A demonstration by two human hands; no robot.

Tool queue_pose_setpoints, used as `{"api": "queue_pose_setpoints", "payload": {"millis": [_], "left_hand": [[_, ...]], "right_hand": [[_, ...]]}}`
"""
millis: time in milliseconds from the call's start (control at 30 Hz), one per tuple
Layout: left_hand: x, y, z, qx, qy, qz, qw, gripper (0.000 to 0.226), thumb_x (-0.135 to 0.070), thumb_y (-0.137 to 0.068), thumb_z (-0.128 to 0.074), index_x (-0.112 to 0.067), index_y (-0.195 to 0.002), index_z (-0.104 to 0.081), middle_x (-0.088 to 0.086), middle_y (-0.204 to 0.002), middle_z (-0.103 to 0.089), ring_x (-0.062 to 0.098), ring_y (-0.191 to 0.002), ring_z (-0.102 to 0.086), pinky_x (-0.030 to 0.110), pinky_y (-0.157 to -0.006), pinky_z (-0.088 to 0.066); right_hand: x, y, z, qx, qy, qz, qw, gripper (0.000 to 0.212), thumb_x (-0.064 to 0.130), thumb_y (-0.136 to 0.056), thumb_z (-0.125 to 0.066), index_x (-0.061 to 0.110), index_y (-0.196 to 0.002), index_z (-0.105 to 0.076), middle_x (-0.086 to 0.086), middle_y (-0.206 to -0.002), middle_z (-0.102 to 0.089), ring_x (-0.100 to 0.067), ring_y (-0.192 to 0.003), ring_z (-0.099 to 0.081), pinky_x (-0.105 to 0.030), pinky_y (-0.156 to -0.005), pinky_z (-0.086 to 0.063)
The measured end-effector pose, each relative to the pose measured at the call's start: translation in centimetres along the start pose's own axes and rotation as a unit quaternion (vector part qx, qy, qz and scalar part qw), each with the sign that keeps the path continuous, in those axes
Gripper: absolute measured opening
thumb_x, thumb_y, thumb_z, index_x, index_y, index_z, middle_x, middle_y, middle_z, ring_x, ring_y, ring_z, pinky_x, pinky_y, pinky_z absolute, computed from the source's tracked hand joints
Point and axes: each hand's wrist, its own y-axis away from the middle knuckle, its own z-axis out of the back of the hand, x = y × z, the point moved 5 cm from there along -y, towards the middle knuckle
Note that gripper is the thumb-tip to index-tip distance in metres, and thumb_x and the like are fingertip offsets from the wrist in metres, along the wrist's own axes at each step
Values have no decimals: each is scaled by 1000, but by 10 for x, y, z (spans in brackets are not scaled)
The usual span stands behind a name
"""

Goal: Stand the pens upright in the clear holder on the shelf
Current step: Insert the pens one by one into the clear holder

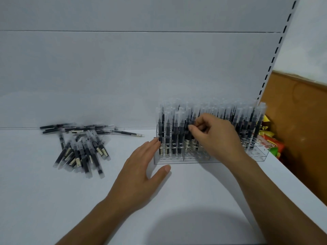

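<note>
Both forearms come in from the bottom edge, cut off there. Left grip (139, 172) lies released and flat, fingers straight, their tips touching the left end wall of the clear holder (257, 157), thumb spread along the shelf (53, 200) just before the holder's front wall. Right grip (215, 137) is curled, thumb and forefinger pinching the dark barrel of one pen (188, 119) that stands in the front rows; the rest of its fingers hide the lower part of that pen and the slots behind them. Standing pens (174, 131) fill the holder beyond and to both sides of the right grip, their clear caps blurring into the pale back panel (141, 68), so the rows cannot be counted. Well to the left of the left grip, loose pens (83, 152) lie in a heap on the shelf, overlapping. Right of the right grip, past the holder's end, bright packets (271, 146) show only in part.
</note>
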Motion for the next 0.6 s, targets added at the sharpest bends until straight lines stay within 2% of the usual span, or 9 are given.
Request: {"api": "queue_pose_setpoints", "payload": {"millis": [100, 200, 333, 433, 500, 600], "left_hand": [[1, -1, -1, 0, -2, -2, 1000, 73, -70, -84, -40, -42, -149, -23, -39, -148, -15, -19, -136, -8, 12, -110, -11], [2, -1, 0, -1, 0, -2, 1000, 76, -72, -80, -36, -42, -149, -24, -38, -149, -17, -19, -136, -9, 12, -110, -12], [2, -1, 0, 2, 9, 4, 1000, 71, -65, -82, -42, -41, -148, -27, -36, -149, -18, -19, -135, -11, 11, -110, -12], [1, -1, 0, 5, 29, -2, 1000, 71, -66, -83, -45, -41, -147, -28, -37, -149, -21, -20, -134, -13, 7, -107, -11], [2, -1, 2, -5, 73, 21, 997, 61, -54, -89, -55, -43, -145, -33, -36, -146, -27, -19, -133, -20, 9, -107, -16], [10, 1, 13, -66, 192, 87, 975, 47, -36, -90, -60, -45, -134, -47, -29, -137, -45, -6, -124, -42, 23, -105, -35]], "right_hand": [[-3, 3, -8, 34, 20, -8, 999, 13, 41, -90, -64, 32, -86, -57, 19, -75, -60, 0, -71, -58, -30, -71, -53], [-4, 6, -9, 33, 24, -12, 999, 14, 42, -90, -64, 30, -86, -58, 18, -75, -61, -1, -71, -59, -29, -69, -52], [-2, 4, -5, 53, 47, -20, 997, 15, 43, -90, -65, 29, -85, -62, 17, -73, -62, -3, -72, -60, -30, -73, -53], [-6, 11, 0, 49, 63, -29, 996, 20, 49, -89, -62, 30, -86, -66, 18, -71, -62, 0, -70, -58, -28, -68, -51], [-3, 18, 5, 38, 58, -24, 997, 21, 48, -90, -60, 30, -87, -68, 19, -70, -61, 1, -67, -56, -23, -61, -46], [15, 31, 0, 60, 27, -5, 998, 15, 44, -93, -59, 31, -90, -68, 23, -74, -61, 5, -69, -56, -18, -62, -44]]}}
